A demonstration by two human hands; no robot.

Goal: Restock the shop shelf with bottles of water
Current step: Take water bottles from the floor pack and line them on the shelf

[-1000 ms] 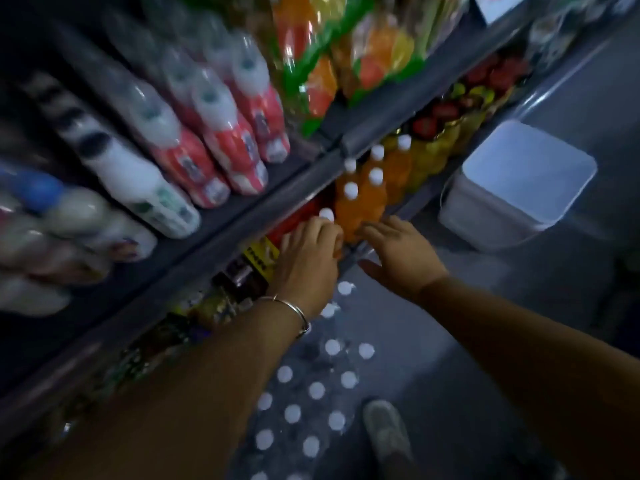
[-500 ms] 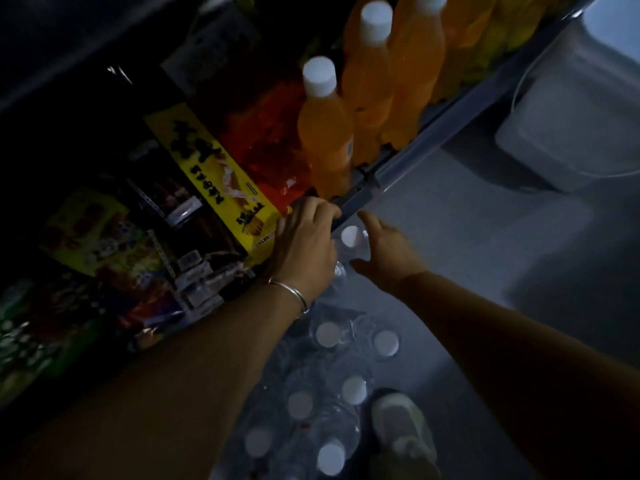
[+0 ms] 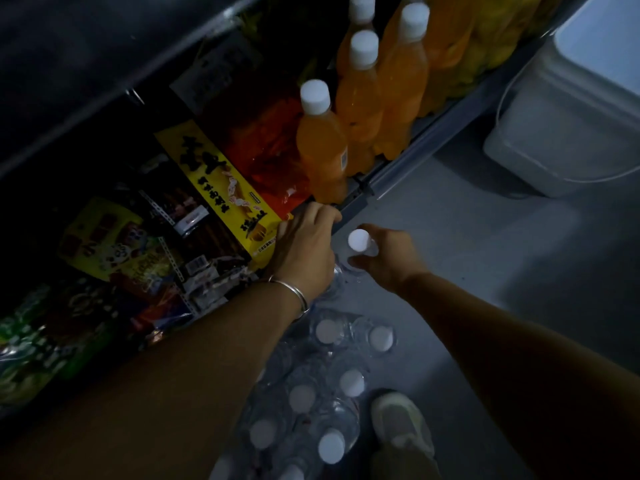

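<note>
Both hands, right hand (image 3: pixel 388 259) gripping one water bottle (image 3: pixel 358 241), left hand (image 3: pixel 306 251) curled beside it, grasp unclear

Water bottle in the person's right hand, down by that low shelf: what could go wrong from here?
The right hand holds the water bottle only near its neck, so it could slip. The front orange drink bottle stands at the shelf edge just above both hands; a bump might topple it. The shoe sits right beside the pack of water bottles on the floor, a possible trip.
</note>
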